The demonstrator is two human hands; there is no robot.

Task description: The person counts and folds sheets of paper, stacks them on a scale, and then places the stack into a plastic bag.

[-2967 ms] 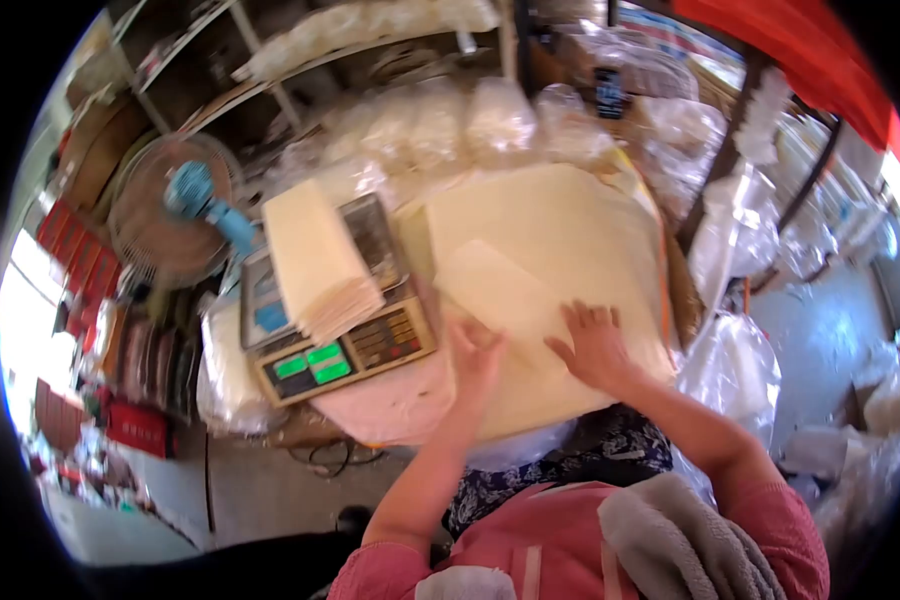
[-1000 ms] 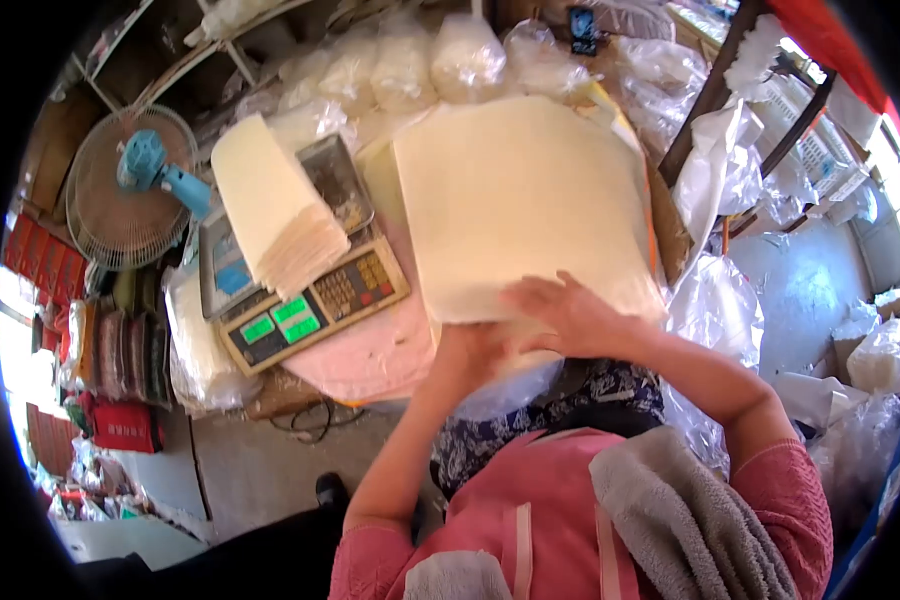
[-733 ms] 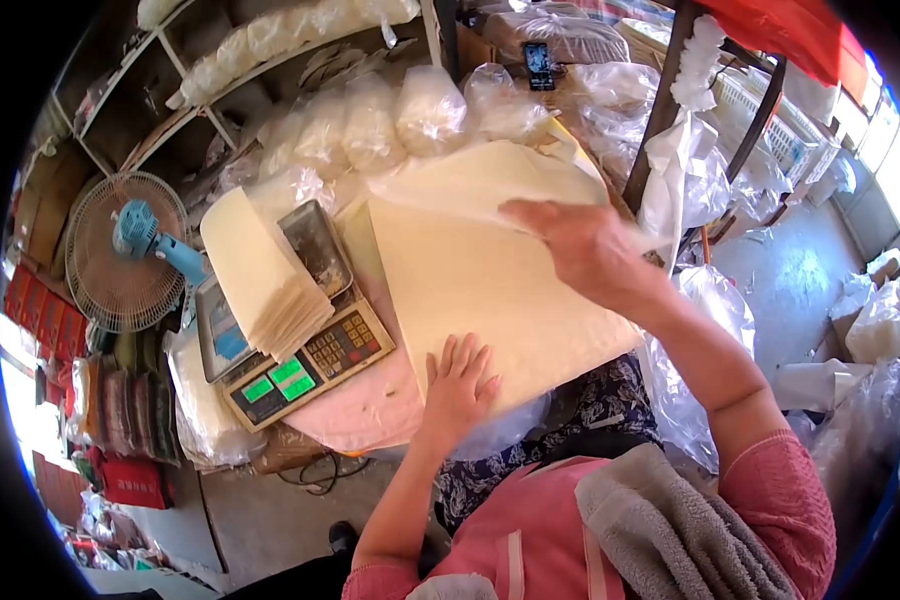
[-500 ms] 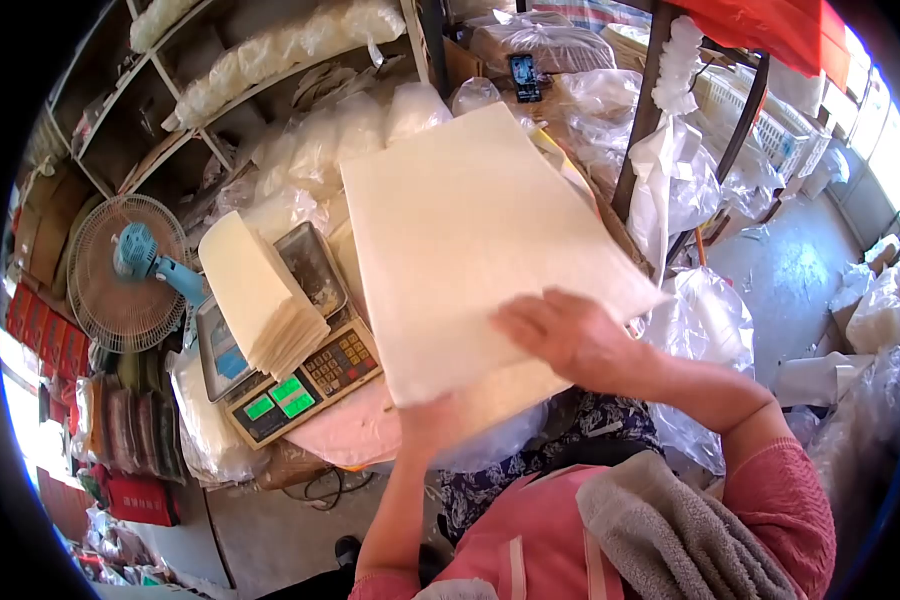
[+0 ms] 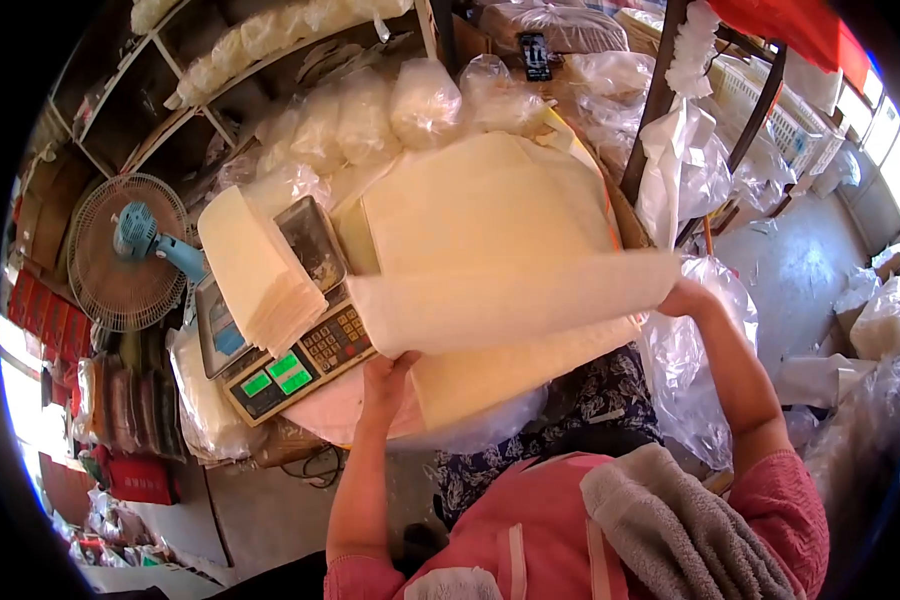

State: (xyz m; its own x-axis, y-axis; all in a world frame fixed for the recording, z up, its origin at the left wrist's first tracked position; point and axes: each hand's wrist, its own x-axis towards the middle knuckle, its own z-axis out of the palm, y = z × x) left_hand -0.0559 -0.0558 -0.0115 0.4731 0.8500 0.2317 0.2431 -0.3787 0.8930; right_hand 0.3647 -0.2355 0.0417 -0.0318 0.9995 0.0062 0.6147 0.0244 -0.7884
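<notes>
A thin white sheet, folded or bent over in a long strip and blurred by motion, spans the worktable between my hands. My left hand is closed on its left end, just right of the scale's keypad. At the other end, my right hand grips the sheet's right corner; its fingers are partly hidden. Under the strip lies a broad cream sheet, spread flat. To the left, a stack of folded cream sheets rests on a digital scale with lit green displays.
A blue fan stands left of the scale. Plastic-wrapped bundles line the table's back, near a phone. A dark post rises at the right. Clear plastic bags hang beside the table edge.
The large white sheet, flat under my right hand before, is now drawn into a narrow strip nearer me. My right hand has moved right to its end, uncovering the cream sheet below.
</notes>
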